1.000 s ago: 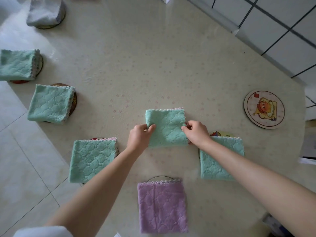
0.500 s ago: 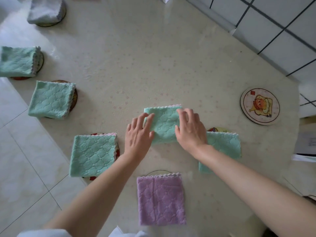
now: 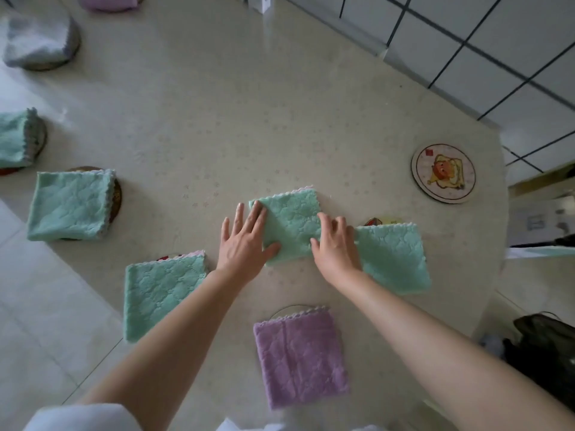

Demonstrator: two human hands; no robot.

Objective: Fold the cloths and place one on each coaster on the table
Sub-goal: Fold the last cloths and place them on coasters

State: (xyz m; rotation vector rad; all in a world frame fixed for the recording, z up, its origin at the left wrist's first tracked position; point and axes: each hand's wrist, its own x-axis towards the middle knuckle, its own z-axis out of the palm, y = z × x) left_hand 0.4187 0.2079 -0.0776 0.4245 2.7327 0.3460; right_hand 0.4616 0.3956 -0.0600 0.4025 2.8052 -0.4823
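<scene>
A folded green cloth (image 3: 291, 219) lies flat in the middle of the table (image 3: 217, 104). My left hand (image 3: 244, 241) rests flat on its left edge, fingers spread. My right hand (image 3: 334, 244) presses flat on its right edge. A bare round coaster with a cartoon picture (image 3: 443, 172) sits at the right. Folded cloths cover other coasters: green at right (image 3: 393, 256), purple at front (image 3: 300, 356), green at front left (image 3: 158, 290), green at left (image 3: 70, 205), green at far left (image 3: 14, 138), grey at back left (image 3: 37, 38).
A purple cloth (image 3: 107, 1) shows at the top edge. The table's left edge drops to a tiled floor (image 3: 37, 321). A tiled wall (image 3: 482, 42) rises at the back right. A dark bag (image 3: 547, 346) sits low at the right.
Both hands went from pinching the green cloth's lower corners to lying flat on it, fingers spread. The view has shifted slightly.
</scene>
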